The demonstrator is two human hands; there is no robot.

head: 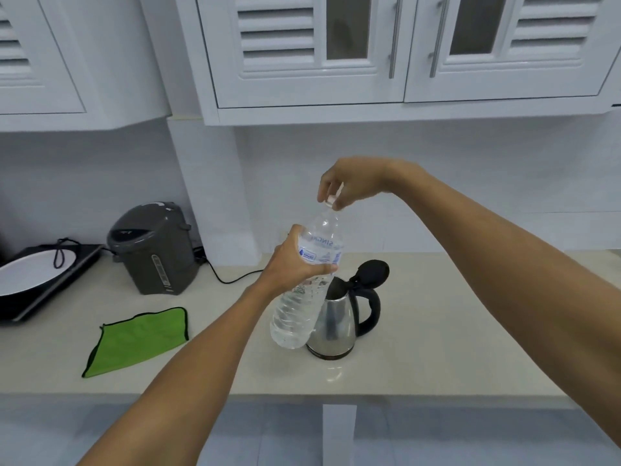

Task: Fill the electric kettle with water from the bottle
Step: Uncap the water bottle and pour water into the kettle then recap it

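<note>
A clear plastic water bottle with a blue-and-white label is held tilted above the counter, its neck pointing up. My left hand grips it around the label. My right hand comes from above, with its fingertips pinched on the white cap at the bottle's top. Just behind and right of the bottle stands a steel electric kettle with a black handle. Its black lid is flipped up, so the mouth is uncovered. The bottle hides part of the kettle's left side.
A folded green cloth lies on the beige counter at the left. Behind it stands a grey thermo pot with a black cord. A black cooktop with a white plate sits far left. White cabinets hang overhead.
</note>
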